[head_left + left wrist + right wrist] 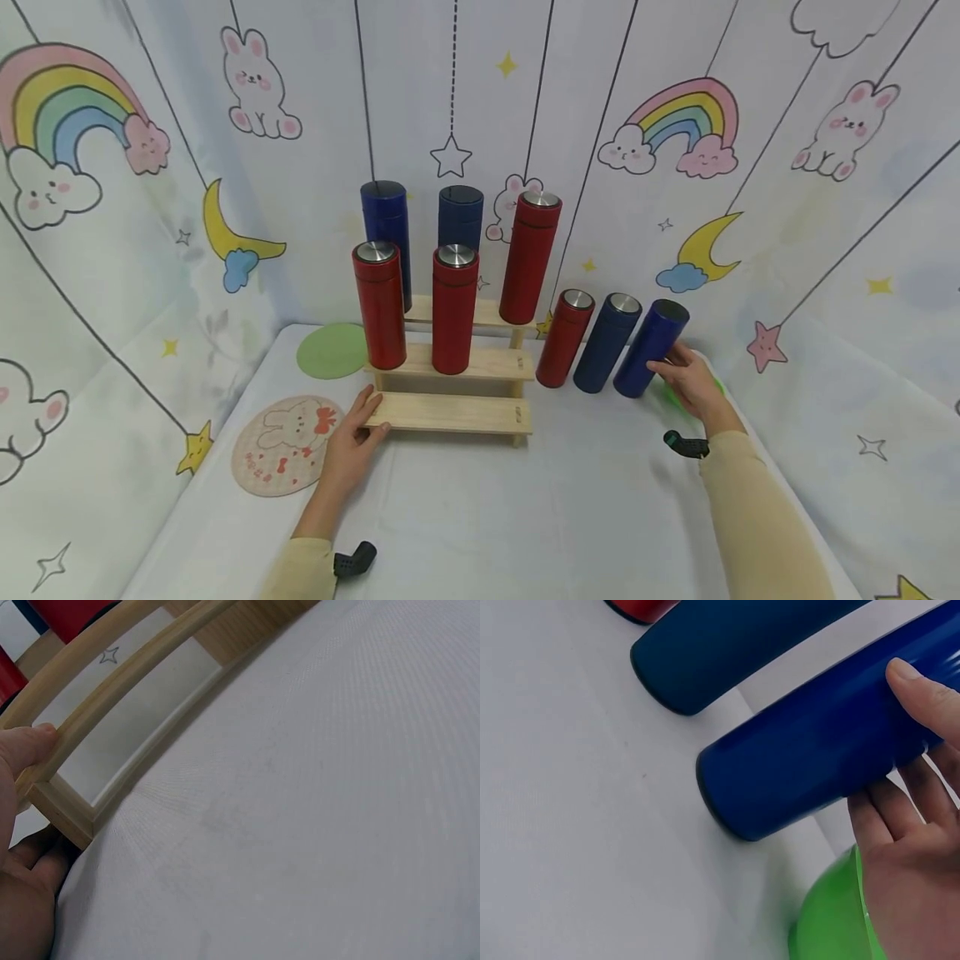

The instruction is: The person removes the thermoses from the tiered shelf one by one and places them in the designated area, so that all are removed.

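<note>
Right hand [693, 385] is wrapped round the bright blue flask [651, 347]: thumb on its upper side, fingers underneath, as seen in the right wrist view. The flask stands on the bench [525, 517] at the right end of a row of three, just beside the dark blue flask [607, 342], with the short red flask [564, 337] next along. All three appear tilted in the head view. A green bowl [832, 919] is seen just under the right palm, mostly hidden by the hand in the head view.

Left hand [352, 442] is laid against the left end of the wooden step rack [450, 412]; the thumb is pressed on the edge of the lowest step, fingers held fairly straight beside it. No closed grip is seen.

On the rack: two red flasks on the middle step, [380, 304] and [453, 308]. On the top step: two blue flasks [386, 233], [461, 218] and a taller red flask [529, 257].

Left of the rack, a green round mat [330, 351] and a round bunny mat [281, 446] are laid flat on the bench. The hands are well apart, one on each side of the rack.
</note>
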